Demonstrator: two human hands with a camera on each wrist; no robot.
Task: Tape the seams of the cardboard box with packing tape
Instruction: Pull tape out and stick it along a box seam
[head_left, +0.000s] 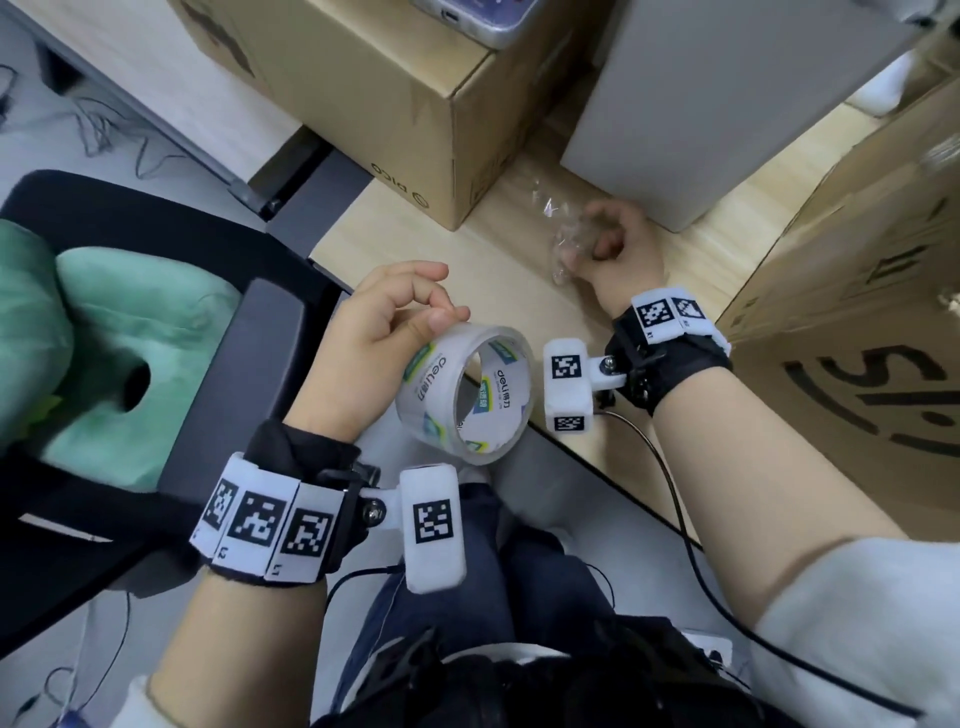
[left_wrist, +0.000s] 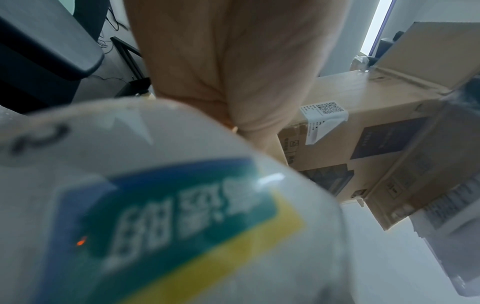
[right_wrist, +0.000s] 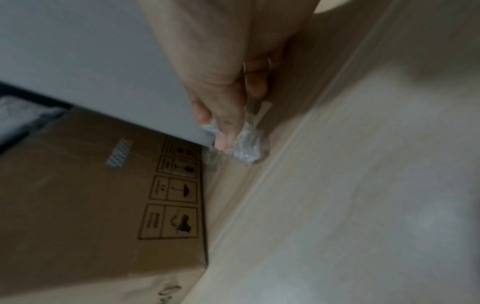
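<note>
Clear packing tape roll (head_left: 465, 392) sits in the left hand (head_left: 374, 353), held out over the lap just off the near edge of the table (head_left: 519, 249). The grip there is a grasp on the roll: the thumb lies over the outer winding and the fingers curl above its rim, with the open core turned up toward the head camera. Held that way, the loose end of the tape should be easy to find, though where that end lies cannot be made out.

The right hand (head_left: 610, 244) is further off, low on the table in the gap between a brown carton (head_left: 415, 104) and a grey box (head_left: 701, 104). Its fingers are clenched round a crumpled wad of clear film (right_wrist: 246, 148) — likely spoiled tape or a wrapper. The wrist view shows the wad pressed close to the table beside the grey box's lower corner. My guess is that it is being tucked out of the way there so it does not stick to the work.

A large cardboard box (head_left: 857, 312) with bold black lettering stands at the right edge of the table, close to the right forearm — probably the one to be sealed, though its seams do not show here. No fresh strip of tape can be seen on it, so the taping seems not yet begun. An office chair with a green cushion (head_left: 104, 332) stands to the left.
</note>
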